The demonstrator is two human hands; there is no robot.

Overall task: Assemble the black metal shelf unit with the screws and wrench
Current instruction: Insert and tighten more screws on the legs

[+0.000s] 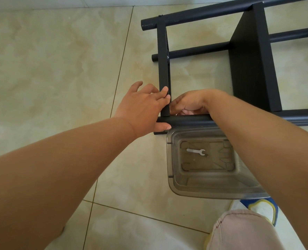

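I am seeing the black shelf frame (247, 69) lying on the tiled floor (59, 69), my left grip (142, 109) grasping its near corner where upright meets tube. My right grip (191, 103) is curling behind that joint; I cannot tell what it is pinching. The wrench (196, 151) is lying in the clear tub (212, 192) just beside the frame.

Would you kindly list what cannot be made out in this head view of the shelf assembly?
- Right hand: its fingertips curl under at the corner joint of the shelf frame, so any screw there is hidden.
- The frame's right part: cut off by the picture edge.
- Clear plastic bin: its right side is covered by the right forearm. The wrench shows; screws cannot be made out.
- Left hand: its palm side faces away.
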